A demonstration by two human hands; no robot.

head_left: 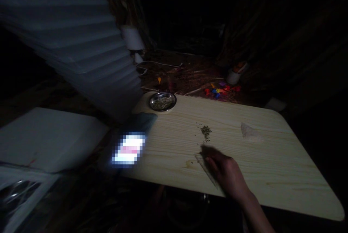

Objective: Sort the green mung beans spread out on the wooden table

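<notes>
Head view, dim: the right hand curls its fingers beside a thin pale sheet on the wooden table, while the left hand sits murkily below the near edge; blur and darkness hide how closed either grip is or what it holds. Small greenish grains lie loosely piled just beyond the right fingertips, so a careless knuckle or quick swipe could scatter them.

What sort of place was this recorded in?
Probably a dim room in a home, though much is too dark to tell. A wood-patterned table bears a metal dish, and small colourful things, perhaps toys, lie beyond it.
</notes>
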